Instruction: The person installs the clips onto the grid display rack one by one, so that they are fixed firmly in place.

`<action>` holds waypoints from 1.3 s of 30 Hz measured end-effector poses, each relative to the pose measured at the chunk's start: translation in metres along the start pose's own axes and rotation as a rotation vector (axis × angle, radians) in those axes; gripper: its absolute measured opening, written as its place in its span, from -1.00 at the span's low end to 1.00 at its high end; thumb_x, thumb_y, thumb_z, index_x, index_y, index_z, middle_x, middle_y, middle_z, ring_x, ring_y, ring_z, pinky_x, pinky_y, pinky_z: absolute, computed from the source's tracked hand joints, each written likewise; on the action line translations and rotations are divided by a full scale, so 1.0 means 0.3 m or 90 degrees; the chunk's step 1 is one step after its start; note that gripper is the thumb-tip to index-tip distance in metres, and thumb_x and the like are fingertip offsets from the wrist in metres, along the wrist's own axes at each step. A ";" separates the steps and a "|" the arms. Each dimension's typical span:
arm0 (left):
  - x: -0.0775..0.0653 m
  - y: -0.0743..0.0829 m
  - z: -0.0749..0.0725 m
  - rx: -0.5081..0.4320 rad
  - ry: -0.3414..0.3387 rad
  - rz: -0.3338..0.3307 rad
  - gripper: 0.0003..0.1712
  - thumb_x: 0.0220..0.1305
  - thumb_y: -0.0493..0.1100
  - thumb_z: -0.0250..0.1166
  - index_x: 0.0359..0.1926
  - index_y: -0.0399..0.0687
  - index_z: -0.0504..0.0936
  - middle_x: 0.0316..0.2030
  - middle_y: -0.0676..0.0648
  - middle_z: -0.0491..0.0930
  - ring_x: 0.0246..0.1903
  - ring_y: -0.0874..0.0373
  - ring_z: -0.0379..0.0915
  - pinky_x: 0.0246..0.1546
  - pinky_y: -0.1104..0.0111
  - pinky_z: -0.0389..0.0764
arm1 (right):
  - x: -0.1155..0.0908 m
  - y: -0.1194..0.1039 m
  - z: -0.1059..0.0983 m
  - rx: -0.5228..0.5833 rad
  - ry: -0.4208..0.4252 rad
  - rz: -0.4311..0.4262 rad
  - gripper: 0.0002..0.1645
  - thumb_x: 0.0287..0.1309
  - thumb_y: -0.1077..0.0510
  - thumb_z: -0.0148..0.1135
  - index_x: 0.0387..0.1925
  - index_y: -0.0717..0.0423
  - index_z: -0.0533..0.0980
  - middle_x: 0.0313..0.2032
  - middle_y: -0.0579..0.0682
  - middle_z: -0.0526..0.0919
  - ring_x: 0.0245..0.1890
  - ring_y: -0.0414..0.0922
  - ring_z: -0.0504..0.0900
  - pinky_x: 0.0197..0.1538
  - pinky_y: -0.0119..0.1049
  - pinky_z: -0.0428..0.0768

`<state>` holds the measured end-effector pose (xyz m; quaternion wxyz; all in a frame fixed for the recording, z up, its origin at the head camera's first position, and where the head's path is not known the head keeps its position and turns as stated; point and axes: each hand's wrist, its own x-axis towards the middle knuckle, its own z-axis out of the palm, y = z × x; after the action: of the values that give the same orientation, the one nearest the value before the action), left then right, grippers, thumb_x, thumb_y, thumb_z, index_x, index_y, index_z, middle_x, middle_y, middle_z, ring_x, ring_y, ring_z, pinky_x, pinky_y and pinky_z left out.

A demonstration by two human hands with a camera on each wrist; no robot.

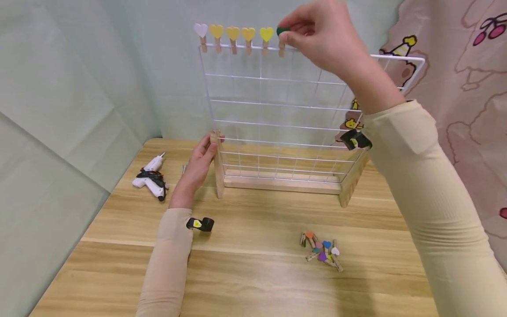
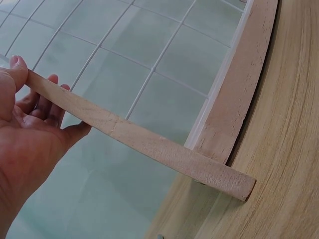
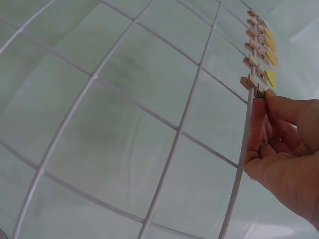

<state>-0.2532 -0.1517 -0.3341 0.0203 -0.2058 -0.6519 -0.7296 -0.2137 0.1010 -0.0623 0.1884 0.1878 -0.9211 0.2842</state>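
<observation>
A white wire grid rack [image 1: 261, 79] stands upright in a wooden base [image 1: 281, 184]. Along its top wire sits a row of wooden clothespins with hearts: a white one [image 1: 201, 31] at the left end, then several yellow ones [image 1: 248, 34]. At the row's right end my right hand [image 1: 322, 37] pinches a clothespin with a dark green heart [image 1: 281, 48], its wooden legs at the top wire. My left hand [image 1: 199, 163] grips the rack's left wooden upright [image 2: 114, 127] near its top, thumb on one side and fingers on the other.
Loose heart clothespins [image 1: 322, 256] in several colours lie in a small pile on the wooden table [image 1: 245, 273], front right of the rack. A white glue gun [image 1: 152, 176] with a black cord wrapped round it lies at the left. A patterned pink curtain [image 1: 455, 110] hangs at the right.
</observation>
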 end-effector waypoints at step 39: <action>0.011 0.019 -0.014 0.003 0.001 -0.008 -0.42 0.24 0.01 -0.08 0.26 -0.04 0.12 0.16 -0.25 0.18 0.19 0.11 0.04 0.21 0.17 0.02 | -0.917 0.620 0.445 0.028 -0.238 -0.027 -0.75 -0.06 0.10 0.27 -0.26 0.04 0.56 -0.45 -0.26 0.56 -0.49 -0.39 0.44 -0.51 -0.49 0.41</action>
<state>-0.2557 -0.1556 -0.3280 0.0165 -0.2012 -0.6548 -0.7284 -0.0939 0.2302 -0.3736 0.0158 0.2606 -0.9295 0.2604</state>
